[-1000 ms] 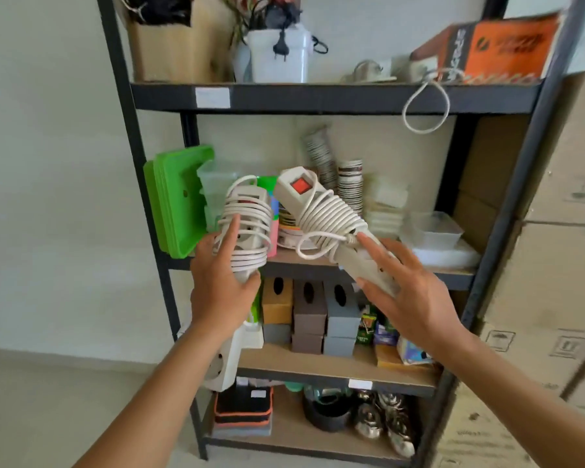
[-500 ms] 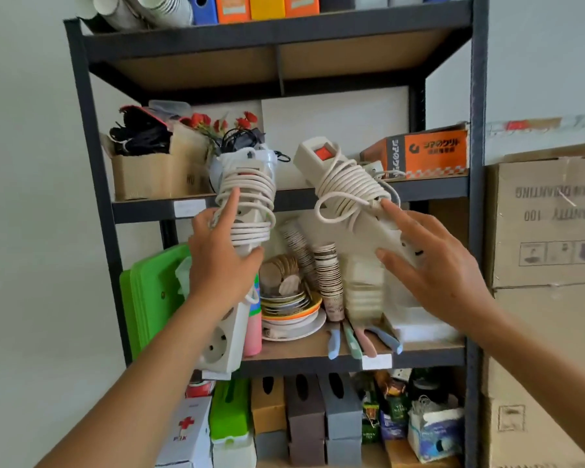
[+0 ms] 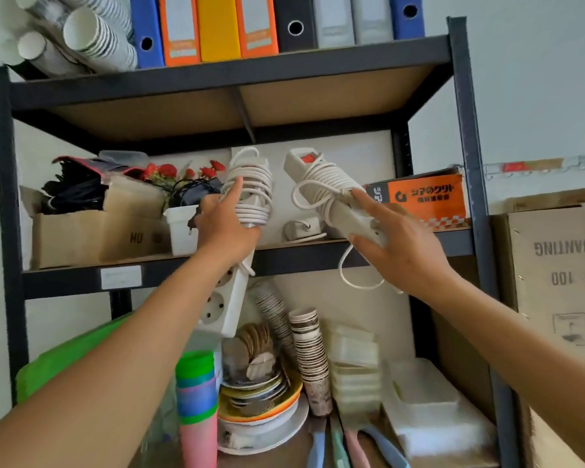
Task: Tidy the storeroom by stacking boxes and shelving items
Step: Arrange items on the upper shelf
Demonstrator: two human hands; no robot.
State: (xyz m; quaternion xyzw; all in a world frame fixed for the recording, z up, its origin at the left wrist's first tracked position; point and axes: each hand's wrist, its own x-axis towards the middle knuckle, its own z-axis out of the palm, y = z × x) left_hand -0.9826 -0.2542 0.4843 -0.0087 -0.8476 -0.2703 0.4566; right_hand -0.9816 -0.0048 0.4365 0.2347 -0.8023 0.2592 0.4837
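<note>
Power strip (image 3: 252, 194) w/ wound cord upright in L hand (image 3: 227, 228), fingers curled round it; 2nd strip (image 3: 318, 182) tilted, gripped by R hand (image 3: 399, 248); both in front of shelf (image 3: 301, 256), nr orange box (image 3: 429, 197).

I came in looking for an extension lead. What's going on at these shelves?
A person is shelving two white power strips, each with its cord wound round it. The left hand grips the left power strip, held nearly upright. The right hand holds the right power strip, the one with a red switch, tilted. Both are raised in front of the shelf, in the gap between the white pot and the orange box. Neither is set down yet.
</note>
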